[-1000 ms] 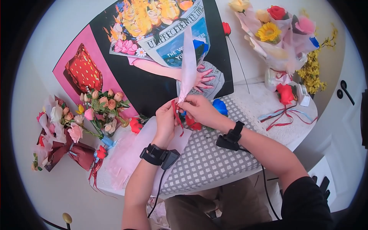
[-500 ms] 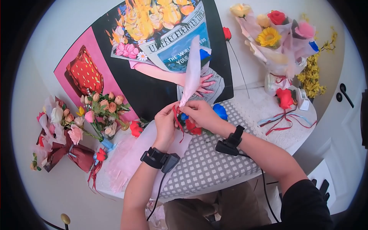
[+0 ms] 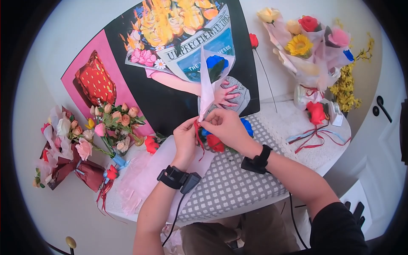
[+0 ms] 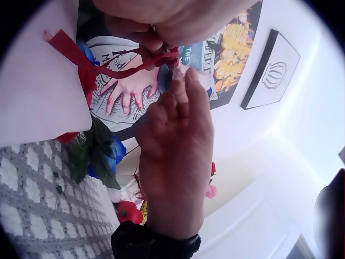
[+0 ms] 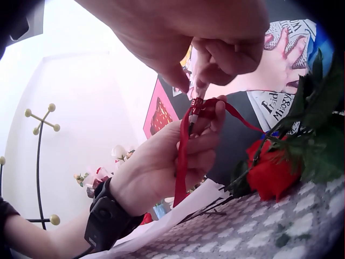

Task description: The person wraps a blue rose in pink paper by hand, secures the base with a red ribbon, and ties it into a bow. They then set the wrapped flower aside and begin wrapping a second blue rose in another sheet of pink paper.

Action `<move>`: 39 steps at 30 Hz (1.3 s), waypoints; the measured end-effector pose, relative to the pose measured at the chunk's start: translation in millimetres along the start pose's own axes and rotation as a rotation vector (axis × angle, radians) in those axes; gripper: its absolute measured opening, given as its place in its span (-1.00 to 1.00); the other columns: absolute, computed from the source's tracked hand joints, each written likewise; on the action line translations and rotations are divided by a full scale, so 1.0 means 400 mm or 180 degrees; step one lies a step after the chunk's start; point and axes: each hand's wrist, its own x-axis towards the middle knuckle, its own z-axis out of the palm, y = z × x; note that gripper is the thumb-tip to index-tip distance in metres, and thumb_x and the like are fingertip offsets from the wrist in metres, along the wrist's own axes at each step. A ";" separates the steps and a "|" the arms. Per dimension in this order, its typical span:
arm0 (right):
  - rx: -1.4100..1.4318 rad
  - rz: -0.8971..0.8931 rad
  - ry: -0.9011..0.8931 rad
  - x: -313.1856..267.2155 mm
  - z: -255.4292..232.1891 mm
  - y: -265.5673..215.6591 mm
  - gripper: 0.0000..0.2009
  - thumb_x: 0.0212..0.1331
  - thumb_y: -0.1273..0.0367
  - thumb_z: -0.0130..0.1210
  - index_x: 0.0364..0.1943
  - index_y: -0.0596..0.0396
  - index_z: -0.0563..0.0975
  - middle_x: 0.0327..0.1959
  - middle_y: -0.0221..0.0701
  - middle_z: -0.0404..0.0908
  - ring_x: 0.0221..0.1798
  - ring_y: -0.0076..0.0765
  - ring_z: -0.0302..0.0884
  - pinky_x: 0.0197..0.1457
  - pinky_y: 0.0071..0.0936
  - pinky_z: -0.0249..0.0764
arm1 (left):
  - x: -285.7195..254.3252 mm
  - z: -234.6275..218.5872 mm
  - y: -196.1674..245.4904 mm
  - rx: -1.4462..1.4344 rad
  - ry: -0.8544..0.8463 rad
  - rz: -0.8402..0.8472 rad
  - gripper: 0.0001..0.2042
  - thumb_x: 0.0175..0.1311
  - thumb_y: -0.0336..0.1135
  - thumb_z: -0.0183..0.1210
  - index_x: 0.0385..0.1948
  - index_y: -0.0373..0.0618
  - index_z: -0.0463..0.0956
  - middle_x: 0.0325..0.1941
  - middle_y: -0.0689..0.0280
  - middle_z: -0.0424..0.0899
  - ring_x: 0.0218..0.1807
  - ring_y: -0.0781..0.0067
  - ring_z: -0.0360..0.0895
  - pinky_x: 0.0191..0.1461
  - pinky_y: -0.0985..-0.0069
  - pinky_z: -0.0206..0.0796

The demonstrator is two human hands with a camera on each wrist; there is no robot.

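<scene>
Red ribbon (image 3: pixel 197 132): both hands pinched it at the paper cone's (image 3: pixel 209 87) bottom.
Left hand (image 3: pixel 185 140): held tight.
Right hand (image 3: pixel 225 126): held tight.
Danger: loose fingers might let it slip.

Round surface (image 3: pixel 272 193), grey-white checked cloth. On it: pink wrapping paper (image 3: pixel 144 174) at left edge, loose red rose (image 3: pixel 215 143) and blue rose (image 3: pixel 246 126) mid-surface, red and blue ribbons (image 3: pixel 312 137) right, white lace mat (image 3: pixel 289 117) beneath.
</scene>
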 end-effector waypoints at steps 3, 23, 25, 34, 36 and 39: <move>0.0923 0.0605 -0.0104 0.004 0.013 0.045 -0.76 0.26 0.29 0.24 -0.33 0.26 0.66 -0.58 -0.45 0.57 -0.56 -0.55 0.49 -0.51 -0.52 0.33 | 0.002 0.003 -0.003 -0.0041 -0.0031 0.0049 -0.79 0.46 -0.42 0.16 0.00 -0.24 0.68 -0.27 0.36 0.78 -0.59 0.87 0.36 -0.61 0.78 0.05; 0.1100 0.0575 -0.0523 -0.010 0.014 0.010 -0.83 0.33 0.37 0.26 -0.20 0.23 0.61 -0.45 -0.49 0.63 -0.55 -0.69 0.50 -0.49 -0.66 0.35 | -0.007 0.006 0.011 -0.0143 -0.0093 0.0140 -0.77 0.44 -0.49 0.13 0.03 -0.30 0.66 -0.32 0.37 0.73 -0.58 0.85 0.34 -0.61 0.76 0.05; 0.1115 0.0687 -0.0578 -0.010 0.012 0.009 -0.84 0.33 0.39 0.25 -0.20 0.23 0.61 -0.46 -0.50 0.63 -0.55 -0.69 0.51 -0.49 -0.66 0.35 | -0.004 0.003 0.011 -0.0205 -0.0097 0.0123 -0.77 0.44 -0.50 0.12 0.03 -0.30 0.66 -0.33 0.37 0.73 -0.60 0.85 0.32 -0.62 0.76 0.04; 0.1578 0.0875 -0.0127 -0.013 0.001 -0.010 -0.75 0.31 0.33 0.23 -0.12 0.28 0.58 -0.38 -0.39 0.64 -0.58 -0.58 0.56 -0.57 -0.61 0.36 | -0.003 0.001 0.012 -0.0138 -0.0079 0.0038 -0.75 0.47 -0.48 0.08 0.08 -0.26 0.64 -0.31 0.38 0.72 -0.63 0.83 0.26 -0.63 0.74 0.01; 0.2148 0.1622 -0.0195 -0.005 -0.008 -0.008 -0.71 0.31 0.26 0.26 -0.13 0.25 0.59 -0.30 -0.39 0.64 -0.56 -0.59 0.55 -0.60 -0.67 0.31 | -0.001 0.000 0.010 -0.0204 -0.0078 0.0096 -0.76 0.45 -0.50 0.10 0.04 -0.27 0.66 -0.27 0.33 0.76 -0.61 0.83 0.32 -0.63 0.75 0.03; 0.2502 0.1992 -0.0518 0.000 -0.012 -0.003 -0.72 0.34 0.23 0.26 -0.14 0.21 0.60 -0.27 -0.42 0.65 -0.52 -0.61 0.54 -0.62 -0.70 0.26 | -0.003 0.004 0.013 -0.0172 -0.0034 0.0130 -0.77 0.45 -0.50 0.10 0.04 -0.26 0.66 -0.24 0.32 0.76 -0.60 0.82 0.34 -0.63 0.74 0.04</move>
